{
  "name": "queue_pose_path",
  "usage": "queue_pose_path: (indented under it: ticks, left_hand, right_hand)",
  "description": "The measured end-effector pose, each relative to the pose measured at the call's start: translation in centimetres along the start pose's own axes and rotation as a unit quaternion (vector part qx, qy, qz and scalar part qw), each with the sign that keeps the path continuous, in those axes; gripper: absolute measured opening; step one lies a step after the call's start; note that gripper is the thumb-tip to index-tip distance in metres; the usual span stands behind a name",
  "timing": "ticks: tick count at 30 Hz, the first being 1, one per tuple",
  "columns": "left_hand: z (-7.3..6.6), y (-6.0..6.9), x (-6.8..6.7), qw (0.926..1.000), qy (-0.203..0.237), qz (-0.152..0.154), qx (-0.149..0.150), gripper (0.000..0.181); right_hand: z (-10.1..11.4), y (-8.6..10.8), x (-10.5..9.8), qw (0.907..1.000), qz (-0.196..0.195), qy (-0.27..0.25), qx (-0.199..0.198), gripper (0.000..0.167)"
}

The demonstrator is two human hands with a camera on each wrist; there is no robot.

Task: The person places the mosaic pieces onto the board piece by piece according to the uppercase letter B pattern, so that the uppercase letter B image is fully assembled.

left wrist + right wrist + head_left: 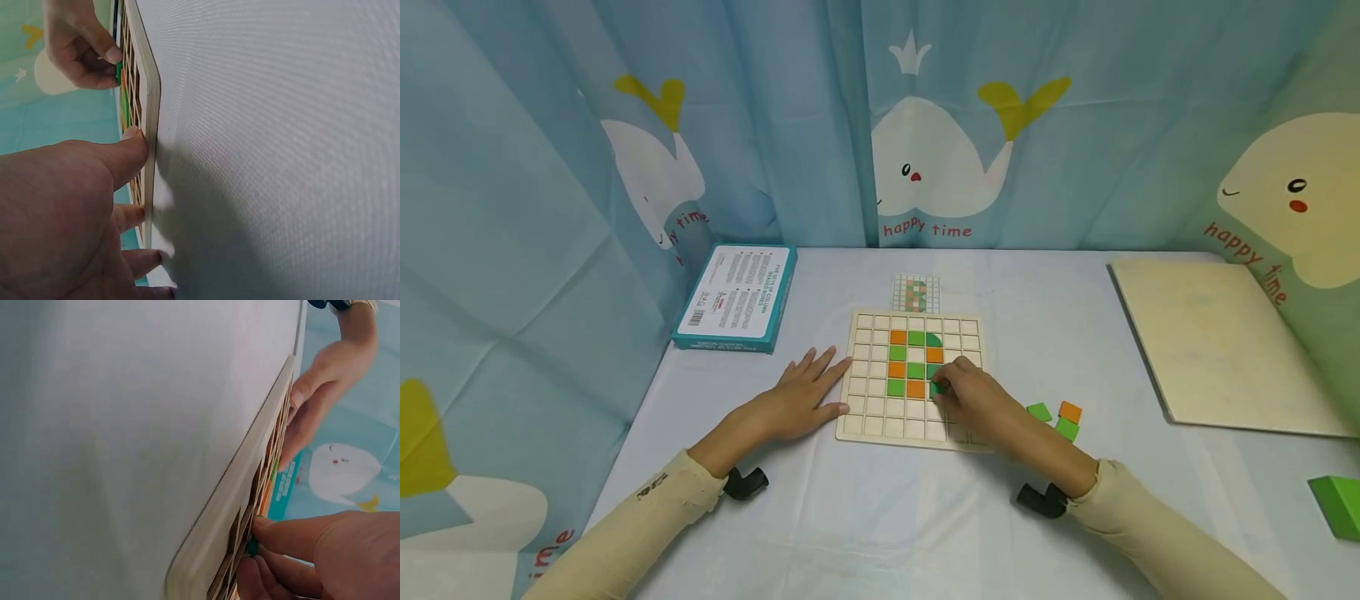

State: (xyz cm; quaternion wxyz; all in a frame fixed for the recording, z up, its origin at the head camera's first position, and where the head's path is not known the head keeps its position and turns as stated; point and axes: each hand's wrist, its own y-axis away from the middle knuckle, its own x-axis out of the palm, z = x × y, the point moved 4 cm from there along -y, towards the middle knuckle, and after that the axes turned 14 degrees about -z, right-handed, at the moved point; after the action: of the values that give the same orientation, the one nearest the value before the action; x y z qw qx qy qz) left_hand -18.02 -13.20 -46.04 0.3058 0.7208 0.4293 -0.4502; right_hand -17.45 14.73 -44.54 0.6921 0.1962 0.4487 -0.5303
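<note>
White tabletop (850,517), and on it my pale wooden gridded board (880,429), its middle cells holding flat orange and green tiles (916,389).
My left hand (805,396) lies spread, thumb against the board's left edge; my right hand (973,398) pinches a small dark green piece (935,389) at the patch's lower right; beyond the right edge lie loose square tiles (1067,428).

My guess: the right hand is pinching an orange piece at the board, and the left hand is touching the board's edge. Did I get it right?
Almost! The colour is wrong: the right hand is pinching a dark green piece, as the right wrist view shows. The left hand does touch the edge of the board.
</note>
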Motion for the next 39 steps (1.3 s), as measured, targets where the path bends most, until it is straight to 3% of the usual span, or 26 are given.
queue_pose_path:
  ticks: [12,26,34,37,39]
  left_hand:
    - [0.1,0.0,0.1,1.0,-0.004,0.001,-0.004,0.077]
    - [0.1,0.0,0.0,1.0,-0.001,-0.003,0.0,0.077]
    - [0.2,0.0,0.2,1.0,-0.002,0.0,-0.005,0.077]
    - [0.2,0.0,0.1,1.0,-0.003,0.0,-0.004,0.077]
    - [0.2,-0.1,0.1,1.0,-0.005,0.003,-0.005,0.078]
  right_hand:
    - [0.5,0.1,0.1,0.9992,-0.018,-0.013,-0.033,0.008]
    - [0.0,0.7,-0.6,0.9986,-0.027,-0.017,-0.042,0.01]
    - [-2.4,1.8,-4.8,0.9994,-0.032,0.005,0.009,0.018]
    - [-4.4,2.7,-7.0,0.9991,-0.004,0.019,0.036,0.015]
    - [-6.2,3.5,-8.4,0.9962,0.032,0.029,0.075,0.014]
